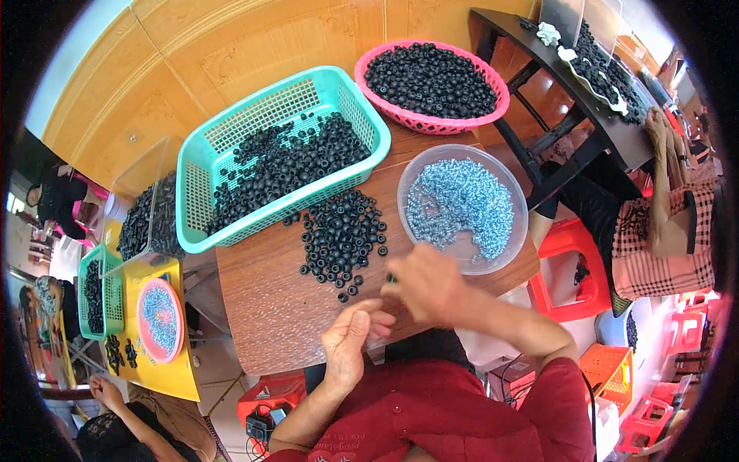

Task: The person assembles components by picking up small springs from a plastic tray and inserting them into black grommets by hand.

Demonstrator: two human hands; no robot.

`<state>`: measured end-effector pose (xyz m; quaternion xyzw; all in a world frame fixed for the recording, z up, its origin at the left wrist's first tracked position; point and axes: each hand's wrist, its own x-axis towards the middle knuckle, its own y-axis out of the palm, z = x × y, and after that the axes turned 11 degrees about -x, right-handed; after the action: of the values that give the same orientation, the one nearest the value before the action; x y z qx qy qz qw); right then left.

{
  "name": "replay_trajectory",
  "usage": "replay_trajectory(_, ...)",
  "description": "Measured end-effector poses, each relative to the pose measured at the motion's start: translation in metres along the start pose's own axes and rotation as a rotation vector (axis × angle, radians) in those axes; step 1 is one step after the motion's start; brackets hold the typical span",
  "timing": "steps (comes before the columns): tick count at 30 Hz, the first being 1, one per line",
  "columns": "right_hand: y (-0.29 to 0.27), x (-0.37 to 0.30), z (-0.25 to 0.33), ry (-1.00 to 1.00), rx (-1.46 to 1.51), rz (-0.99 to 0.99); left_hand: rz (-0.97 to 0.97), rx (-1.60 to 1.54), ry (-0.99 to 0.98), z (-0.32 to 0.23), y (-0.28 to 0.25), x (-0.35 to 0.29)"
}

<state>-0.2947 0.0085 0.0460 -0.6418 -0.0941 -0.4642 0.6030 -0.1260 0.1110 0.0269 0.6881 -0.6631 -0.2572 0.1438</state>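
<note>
My right hand [425, 286] is over the front of the brown table, fingers curled and slightly blurred. At its fingertips shows a small black ring-shaped piece [391, 278]. Just left of it and lower, my left hand [350, 339] has its fingers curled together with the thumb against them; what they hold, if anything, is hidden. A loose pile of black ring-shaped pieces [339, 235] lies on the tabletop beyond my hands. Close to my right hand stands a round clear tub [462, 266] holding many small light-blue pieces [469, 196].
A green basket [281, 212] and a pink basket [433, 123] of black pieces stand at the back, by a wooden panel wall. Left is a yellow table [181, 377] with a person at work; right, a dark table [531, 58] and another person. Red stools [570, 266] stand around.
</note>
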Motion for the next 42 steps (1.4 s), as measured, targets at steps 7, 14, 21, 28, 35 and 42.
replay_trajectory(7, -0.039, 0.085, -0.18, 0.216, -0.543, -0.018, -0.269, 0.137, 0.189, -0.017, -0.022, 0.013)
replay_trajectory(14, -0.034, 0.092, -0.152, 0.145, -0.567, -0.159, -0.301, 0.501, 0.418, -0.005, -0.056, 0.026)
replay_trajectory(21, -0.026, 0.032, -0.081, 0.161, -0.314, 0.016, -0.129, 1.381, 0.655, -0.004, -0.039, 0.031)
replay_trajectory(28, -0.035, 0.002, -0.051, 0.269, -0.101, 0.055, -0.092, 1.47, 0.705, -0.003, -0.041, 0.035)
replay_trajectory(35, -0.012, -0.01, 0.007, 0.358, 0.253, 0.034, -0.039, -0.032, 0.019, -0.013, -0.023, 0.021)
replay_trajectory(42, 0.008, -0.017, 0.034, 0.443, 0.433, -0.013, 0.0, -0.259, -0.082, -0.012, -0.012, 0.025)
